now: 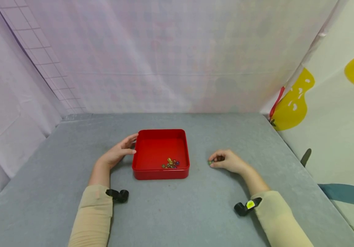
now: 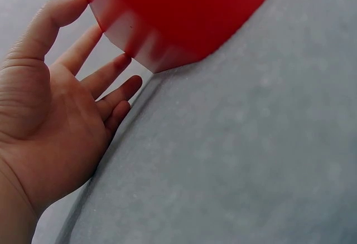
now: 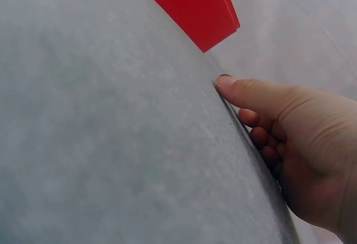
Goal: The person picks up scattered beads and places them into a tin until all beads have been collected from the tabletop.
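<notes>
A square red tray (image 1: 161, 147) with raised walls sits on the grey table. Several small glassy marbles (image 1: 170, 163), yellow, green and blue, lie together near its front wall, right of the middle. At the tray's left side is my left hand (image 1: 117, 152), its fairly straight, spread fingers touching the outer wall and the thumb by the rim. To the right of the tray, just above the table, my right hand (image 1: 228, 161) pinches a small green marble (image 1: 210, 162) between thumb and fingertips. In the right wrist view, the thumb hides most of that marble.
The grey table (image 1: 164, 216) runs back to a pale hanging cloth (image 1: 177, 61). White cloth with yellow patterns (image 1: 294, 106) hangs along the right side. Black wrist cameras (image 1: 119, 195) are strapped at both sleeves.
</notes>
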The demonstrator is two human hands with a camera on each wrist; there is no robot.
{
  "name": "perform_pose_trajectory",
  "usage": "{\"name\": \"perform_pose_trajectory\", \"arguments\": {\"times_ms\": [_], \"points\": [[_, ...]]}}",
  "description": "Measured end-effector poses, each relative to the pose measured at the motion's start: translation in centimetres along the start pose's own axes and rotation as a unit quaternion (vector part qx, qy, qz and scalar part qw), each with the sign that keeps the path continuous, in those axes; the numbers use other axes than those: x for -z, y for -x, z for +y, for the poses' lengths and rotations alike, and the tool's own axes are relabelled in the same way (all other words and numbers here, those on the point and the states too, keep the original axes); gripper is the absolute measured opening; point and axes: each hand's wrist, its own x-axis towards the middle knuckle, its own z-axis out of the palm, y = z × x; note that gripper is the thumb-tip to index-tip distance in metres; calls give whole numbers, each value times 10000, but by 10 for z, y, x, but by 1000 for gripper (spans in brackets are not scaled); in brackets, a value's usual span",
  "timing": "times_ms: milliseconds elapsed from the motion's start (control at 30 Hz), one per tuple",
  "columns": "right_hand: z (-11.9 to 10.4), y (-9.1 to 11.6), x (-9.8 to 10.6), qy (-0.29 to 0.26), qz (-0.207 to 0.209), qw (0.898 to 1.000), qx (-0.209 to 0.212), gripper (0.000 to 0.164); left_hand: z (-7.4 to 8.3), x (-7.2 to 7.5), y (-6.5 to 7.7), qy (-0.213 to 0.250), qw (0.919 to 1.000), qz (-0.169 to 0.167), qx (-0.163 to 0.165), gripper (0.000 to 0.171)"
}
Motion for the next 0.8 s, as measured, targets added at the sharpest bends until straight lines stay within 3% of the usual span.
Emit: {"name": "perform_pose_trajectory", "arguments": {"times_ms": [800], "points": [[-9,1,0,-50,80,10000,35,19,0,1,1,12,10000,-38,0,70]]}}
